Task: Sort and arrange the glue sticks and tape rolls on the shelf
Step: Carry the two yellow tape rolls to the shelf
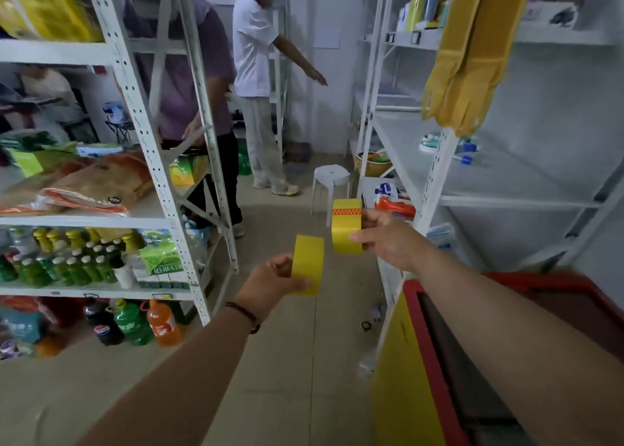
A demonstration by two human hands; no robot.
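Observation:
My left hand point(270, 285) grips a plain yellow tape roll point(308, 263), held edge-on over the aisle floor. A little higher and to the right, my right hand point(388, 239) holds a second yellow tape roll point(347, 226) that has a red patterned band near its top. The two rolls are apart. On the right stands a white shelf point(506, 201), and on its board lie several glue sticks with blue caps point(467, 152) next to a white tape roll point(430, 142).
A red and yellow bin point(425, 361) sits low at the right under my right arm. Yellow gloves point(462, 74) hang over the shelf post. A white stool point(331, 175) stands in the aisle. Two people point(256, 74) work further down. Left racks hold bottles point(67, 263) and bags.

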